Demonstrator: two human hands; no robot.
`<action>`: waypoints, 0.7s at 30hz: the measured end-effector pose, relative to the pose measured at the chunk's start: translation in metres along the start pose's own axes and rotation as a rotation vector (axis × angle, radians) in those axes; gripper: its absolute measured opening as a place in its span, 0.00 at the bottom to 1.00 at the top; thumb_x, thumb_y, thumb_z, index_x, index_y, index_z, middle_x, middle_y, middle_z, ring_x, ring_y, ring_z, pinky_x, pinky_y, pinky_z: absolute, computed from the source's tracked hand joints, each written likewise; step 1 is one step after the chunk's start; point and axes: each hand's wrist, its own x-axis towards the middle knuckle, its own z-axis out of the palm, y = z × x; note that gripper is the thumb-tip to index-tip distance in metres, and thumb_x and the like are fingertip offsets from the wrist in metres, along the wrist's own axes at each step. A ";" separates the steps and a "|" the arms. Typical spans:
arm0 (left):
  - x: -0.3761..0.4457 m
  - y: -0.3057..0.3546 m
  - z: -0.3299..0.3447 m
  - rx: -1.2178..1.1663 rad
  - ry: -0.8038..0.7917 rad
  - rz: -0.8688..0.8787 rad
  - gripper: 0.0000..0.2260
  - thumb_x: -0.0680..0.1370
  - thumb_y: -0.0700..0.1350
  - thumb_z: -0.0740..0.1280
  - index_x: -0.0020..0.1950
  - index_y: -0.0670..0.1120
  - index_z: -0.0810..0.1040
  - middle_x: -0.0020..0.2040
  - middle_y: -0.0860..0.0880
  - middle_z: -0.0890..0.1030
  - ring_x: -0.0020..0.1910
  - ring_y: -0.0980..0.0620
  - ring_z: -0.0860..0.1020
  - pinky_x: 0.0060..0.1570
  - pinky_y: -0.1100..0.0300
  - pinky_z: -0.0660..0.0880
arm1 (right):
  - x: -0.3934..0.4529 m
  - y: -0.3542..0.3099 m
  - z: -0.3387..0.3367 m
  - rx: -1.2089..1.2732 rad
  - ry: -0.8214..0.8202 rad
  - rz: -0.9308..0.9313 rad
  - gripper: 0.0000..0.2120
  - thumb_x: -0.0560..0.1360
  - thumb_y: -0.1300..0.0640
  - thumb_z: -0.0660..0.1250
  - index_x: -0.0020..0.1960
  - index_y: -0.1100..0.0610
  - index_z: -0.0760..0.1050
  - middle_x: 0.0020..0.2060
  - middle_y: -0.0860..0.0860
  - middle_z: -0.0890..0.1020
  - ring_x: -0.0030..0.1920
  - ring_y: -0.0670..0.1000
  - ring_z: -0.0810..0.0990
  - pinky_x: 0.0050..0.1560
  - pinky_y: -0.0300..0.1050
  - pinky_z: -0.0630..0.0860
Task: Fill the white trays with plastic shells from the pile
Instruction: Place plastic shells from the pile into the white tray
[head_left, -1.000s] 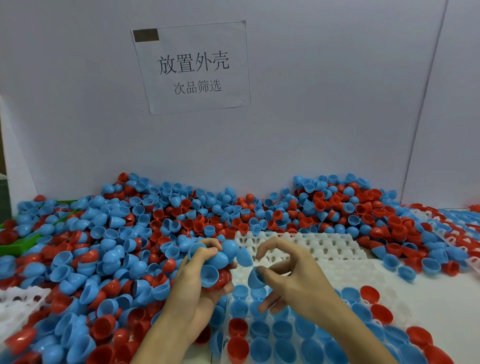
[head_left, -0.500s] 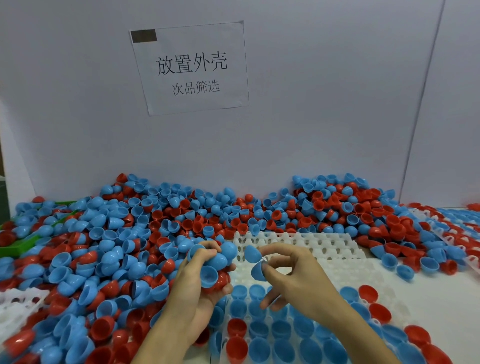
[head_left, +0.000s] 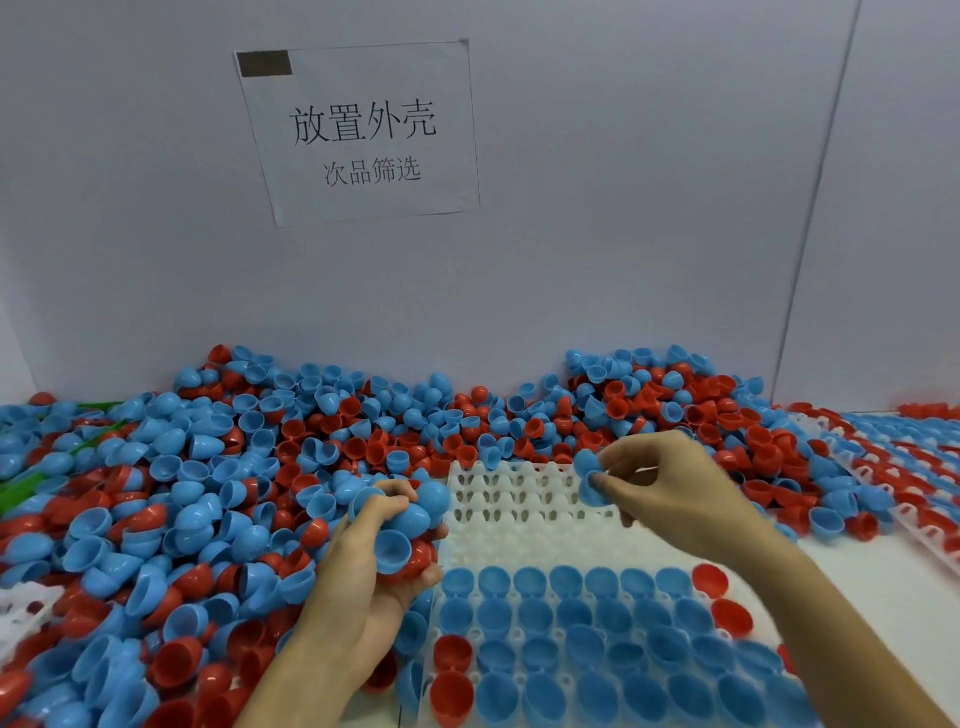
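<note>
A big pile of blue and red plastic shells (head_left: 218, 467) covers the table's left and back. In front of me lies a white tray (head_left: 524, 514); its near rows hold blue and a few red shells, its far rows are bare sockets. My left hand (head_left: 374, 566) grips a handful of blue and red shells (head_left: 405, 525) at the tray's left edge. My right hand (head_left: 670, 488) pinches blue shells (head_left: 589, 475) between thumb and fingers above the tray's far right sockets.
A second filled tray (head_left: 893, 467) stretches along the right side. A green bin (head_left: 31, 483) is half buried at the far left, and a white tray corner (head_left: 21, 608) shows at the lower left. A grey wall with a paper sign (head_left: 363, 135) closes the back.
My right hand has moved right and farther back over the tray with its blue shells. My left hand stays put with its handful.
</note>
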 end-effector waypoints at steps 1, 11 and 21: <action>0.000 0.000 0.000 0.004 -0.003 -0.001 0.02 0.66 0.44 0.69 0.38 0.48 0.80 0.43 0.43 0.82 0.39 0.48 0.81 0.25 0.59 0.73 | 0.002 0.005 -0.010 -0.056 -0.018 0.001 0.05 0.76 0.56 0.72 0.43 0.47 0.80 0.36 0.45 0.84 0.36 0.43 0.83 0.36 0.34 0.78; 0.002 -0.004 0.000 0.036 -0.003 0.029 0.04 0.66 0.44 0.69 0.39 0.47 0.77 0.41 0.44 0.80 0.36 0.49 0.78 0.23 0.60 0.71 | -0.029 0.070 -0.071 -0.481 0.007 0.121 0.07 0.72 0.53 0.76 0.40 0.43 0.79 0.32 0.43 0.79 0.34 0.45 0.76 0.34 0.30 0.73; 0.002 -0.005 -0.001 0.042 -0.013 0.033 0.01 0.66 0.44 0.69 0.35 0.49 0.78 0.38 0.48 0.79 0.36 0.49 0.72 0.23 0.60 0.70 | -0.035 0.071 -0.067 -0.601 -0.396 0.402 0.07 0.73 0.51 0.75 0.42 0.42 0.78 0.41 0.43 0.78 0.41 0.45 0.77 0.33 0.34 0.72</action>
